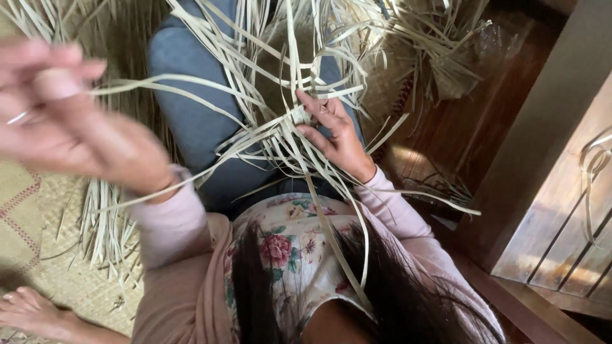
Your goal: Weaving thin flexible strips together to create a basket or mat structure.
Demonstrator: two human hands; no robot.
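The person sits on the floor with a pile of pale dry strips [274,137] across the lap, over the blue trousers [191,114]. The right hand [335,134] rests in the middle of the pile, its fingers closed down on the spot where many strips cross, pinning them to the leg. The left hand [60,108] is up high near the left edge of the view and is very blurred. One long strip [166,89] runs from the pile up to it, so I think its fingers are pinched on that strip, but the blur keeps me from being sure. More loose strips [105,232] lie on the woven mat [25,216] by the left knee, and a bare foot [29,312] shows at the bottom left corner of the mat. On the right stands a brown wooden chest [561,216], and a part-made woven piece [446,70] lies on the floor at the top right. What could go wrong? If the long strip is tugged too hard, it might snap or split, since it looks thin and dry. If the right hand lets up, the crossed strips might slide apart and the weave could come loose. The loose ends are many and could tangle.
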